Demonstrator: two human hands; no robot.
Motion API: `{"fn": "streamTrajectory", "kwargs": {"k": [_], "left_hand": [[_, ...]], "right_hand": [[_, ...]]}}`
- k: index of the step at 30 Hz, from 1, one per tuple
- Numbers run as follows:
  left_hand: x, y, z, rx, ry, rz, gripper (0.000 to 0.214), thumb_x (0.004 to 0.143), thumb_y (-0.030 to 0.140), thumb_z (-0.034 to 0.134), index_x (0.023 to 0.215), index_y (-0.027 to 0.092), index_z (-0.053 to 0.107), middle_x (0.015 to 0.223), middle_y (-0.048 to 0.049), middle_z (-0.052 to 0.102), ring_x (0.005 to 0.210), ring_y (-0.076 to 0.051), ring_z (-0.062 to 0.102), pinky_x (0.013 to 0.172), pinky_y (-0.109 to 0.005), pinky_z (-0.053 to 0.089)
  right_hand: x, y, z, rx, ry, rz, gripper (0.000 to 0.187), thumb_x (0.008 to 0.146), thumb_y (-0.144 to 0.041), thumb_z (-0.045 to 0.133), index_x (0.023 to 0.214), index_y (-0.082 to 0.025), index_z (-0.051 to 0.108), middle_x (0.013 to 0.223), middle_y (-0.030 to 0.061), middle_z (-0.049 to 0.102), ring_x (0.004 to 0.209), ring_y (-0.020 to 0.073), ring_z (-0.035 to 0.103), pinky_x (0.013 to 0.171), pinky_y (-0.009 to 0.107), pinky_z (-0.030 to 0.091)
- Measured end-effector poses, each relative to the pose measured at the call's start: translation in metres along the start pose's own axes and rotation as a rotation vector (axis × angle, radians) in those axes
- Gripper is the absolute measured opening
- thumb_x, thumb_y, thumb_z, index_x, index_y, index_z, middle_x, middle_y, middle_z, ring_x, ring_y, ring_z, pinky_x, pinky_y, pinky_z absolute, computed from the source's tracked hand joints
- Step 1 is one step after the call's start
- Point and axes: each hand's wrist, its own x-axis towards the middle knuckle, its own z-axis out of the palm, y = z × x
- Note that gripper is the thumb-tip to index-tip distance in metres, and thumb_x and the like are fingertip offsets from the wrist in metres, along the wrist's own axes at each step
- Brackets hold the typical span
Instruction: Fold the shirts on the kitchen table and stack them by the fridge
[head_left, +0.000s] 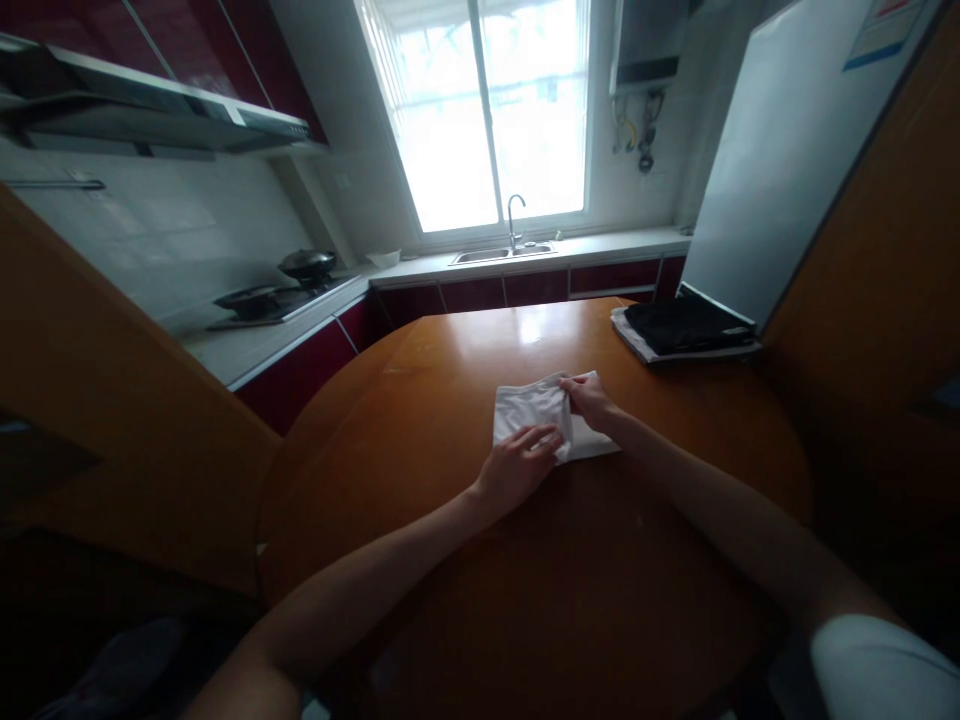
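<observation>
A white cloth (517, 405), partly folded over itself, lies on the wooden table (420, 420); its exact kind I cannot tell. My left hand (519, 462) rests on the near edge of the cloth, fingers stretched out and slightly bent over it. With thumb and fingers pinched together, my right hand (591, 400) holds the far edge of the folded layer. Part of the cloth extends beneath my right wrist, and my hands hide some of its surface.
A stack of folded dark and light clothes (686, 328) sits at the table's far right, beside the white fridge (795, 150). Beyond the table run a counter with a sink (502, 254) and a stove with a dark wok (307, 264).
</observation>
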Motion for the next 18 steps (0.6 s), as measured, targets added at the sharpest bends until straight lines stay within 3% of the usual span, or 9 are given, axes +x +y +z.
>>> {"fn": "streamTrajectory", "kwargs": {"k": [4, 7, 14, 18], "left_hand": [[0.017, 0.000, 0.005, -0.176, 0.170, -0.083, 0.029, 0.096, 0.019, 0.057, 0.122, 0.025, 0.069, 0.129, -0.0055, 0.069, 0.110, -0.021, 0.069, 0.097, -0.036, 0.059], [0.035, 0.005, 0.014, -0.212, 0.196, -0.110, 0.030, 0.095, 0.021, 0.057, 0.121, 0.025, 0.071, 0.128, -0.0053, 0.070, 0.109, -0.022, 0.071, 0.096, -0.035, 0.059], [0.073, 0.037, 0.034, -0.021, -0.064, -0.128, 0.029, 0.097, 0.025, 0.056, 0.123, 0.024, 0.068, 0.132, -0.0050, 0.068, 0.111, -0.024, 0.068, 0.087, -0.035, 0.060], [0.079, 0.048, 0.046, 0.011, -0.128, -0.122, 0.027, 0.100, 0.023, 0.051, 0.121, 0.022, 0.067, 0.133, -0.0057, 0.067, 0.118, -0.023, 0.063, 0.085, -0.032, 0.058]], "right_hand": [[0.017, -0.008, -0.017, -0.029, 0.051, -0.012, 0.013, 0.080, -0.023, 0.072, 0.075, -0.014, 0.064, 0.058, -0.0009, 0.061, 0.047, 0.0096, 0.054, 0.048, 0.021, 0.048], [0.031, -0.015, -0.034, -0.068, 0.105, -0.031, 0.015, 0.077, -0.023, 0.074, 0.072, -0.015, 0.063, 0.053, -0.0030, 0.057, 0.043, 0.0080, 0.049, 0.044, 0.019, 0.043], [0.040, -0.018, -0.060, -0.152, 0.135, -0.112, 0.018, 0.072, -0.025, 0.078, 0.068, -0.015, 0.064, 0.055, -0.0021, 0.059, 0.048, 0.0089, 0.049, 0.045, 0.020, 0.039], [0.045, -0.012, -0.067, -0.218, 0.136, -0.144, 0.018, 0.071, -0.028, 0.077, 0.067, -0.015, 0.066, 0.056, -0.0010, 0.060, 0.052, 0.0104, 0.050, 0.047, 0.020, 0.039]]}}
